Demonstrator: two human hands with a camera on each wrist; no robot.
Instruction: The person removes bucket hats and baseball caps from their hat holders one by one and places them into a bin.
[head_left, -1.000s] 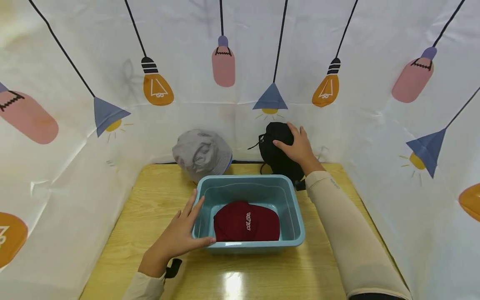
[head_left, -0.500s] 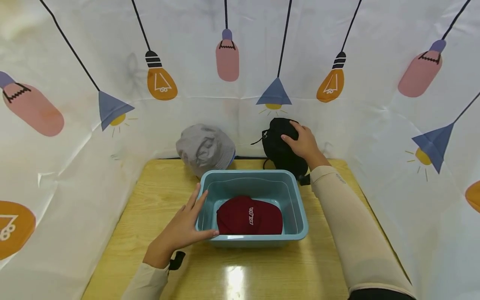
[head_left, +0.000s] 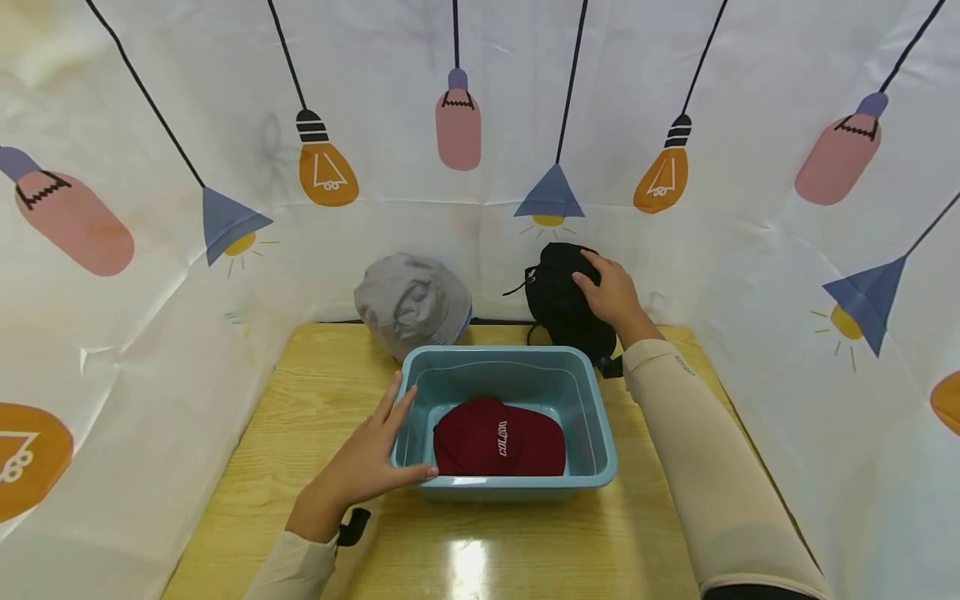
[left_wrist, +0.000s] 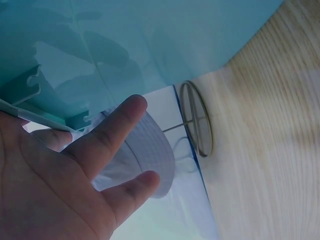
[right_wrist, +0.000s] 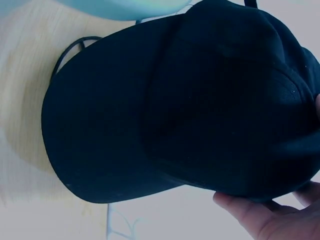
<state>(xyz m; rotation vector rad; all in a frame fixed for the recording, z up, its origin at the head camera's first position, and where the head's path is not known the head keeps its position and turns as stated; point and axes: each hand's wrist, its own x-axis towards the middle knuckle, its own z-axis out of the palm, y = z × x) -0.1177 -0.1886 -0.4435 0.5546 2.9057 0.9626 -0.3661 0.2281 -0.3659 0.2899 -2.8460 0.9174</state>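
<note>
My right hand (head_left: 617, 298) grips the crown of a black baseball cap (head_left: 557, 293) at the back right, thumb and fingers spread over it. In the right wrist view, the cap's broad brim (right_wrist: 100, 120) points left and the thumb lies at the crown's lower edge. A light blue plastic basin (head_left: 501, 367) stands mid-table with a dark red cap (head_left: 480, 440) lying in it, white lettering on its front. My left hand (head_left: 367, 457) rests at the basin's near left corner, thumb on the front rim, fingers extended along the left side.
A grey bucket hat (head_left: 408, 302) sits behind the basin's left corner, on a wire stand (left_wrist: 197, 120) with a ring base. The wooden table (head_left: 300, 442) ends at a white wall sheet (head_left: 480, 250) printed with lamps, which also closes off both sides.
The head view shifts slightly. My right hand slides a little towards the right side of the black cap's crown. Left hand, basin and red cap keep their places.
</note>
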